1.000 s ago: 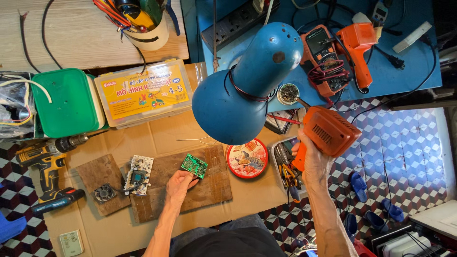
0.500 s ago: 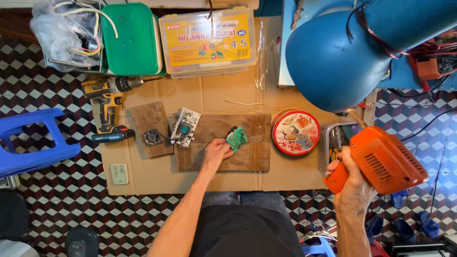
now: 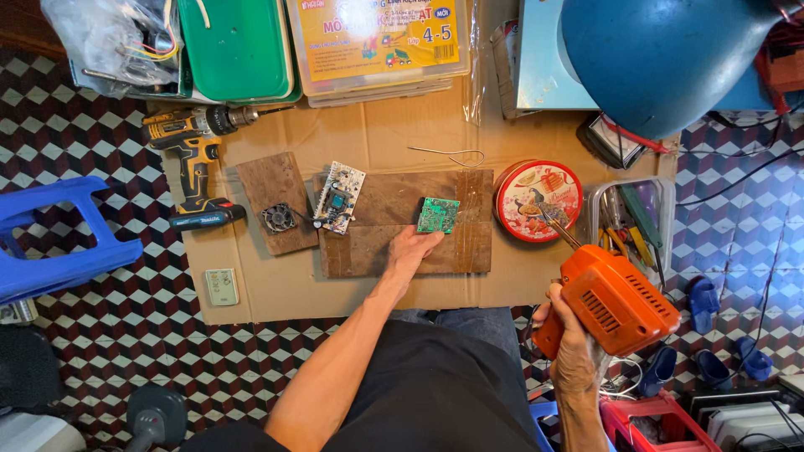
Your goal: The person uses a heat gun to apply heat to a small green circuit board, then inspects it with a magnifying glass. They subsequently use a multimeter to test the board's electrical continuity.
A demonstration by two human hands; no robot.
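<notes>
Green circuit board [image 3: 438, 215]: small, square, lying flat on the wide wooden board [image 3: 402, 222] near that board's right half. Left hand [image 3: 412, 249]: rests on the wooden board, fingers [image 3: 429, 240] stretched out and loosely open, tips touching the circuit board's lower edge, not closed around it. Right hand [image 3: 572, 347]: fingers wrapped tight round the grip of an orange soldering gun [image 3: 615, 300], held low at the right, its thin tip [image 3: 557, 226] over the round red tin [image 3: 538, 201].

White circuit board [image 3: 339, 197]: tilted, at the wooden board's left end, wired to a small black fan [image 3: 277, 218] lying on a second, narrower wooden piece [image 3: 276, 202] just beside. Bent wire [image 3: 452, 154]: above the wide board, on the cardboard sheet [image 3: 276, 293] that covers the floor. Yellow cordless drill [image 3: 194, 159]: at the cardboard's left edge. White wall switch [image 3: 221, 286]: lower left of the cardboard. Clear tub of hand tools [image 3: 632, 219]: right of the tin. Green box [image 3: 239, 46] and clear plastic case with yellow label [image 3: 381, 42]: along the top. Blue lamp shade [image 3: 670, 59]: upper right, close to the camera. Blue plastic stool [image 3: 50, 243]: far left, on the chequered floor [image 3: 126, 351].
</notes>
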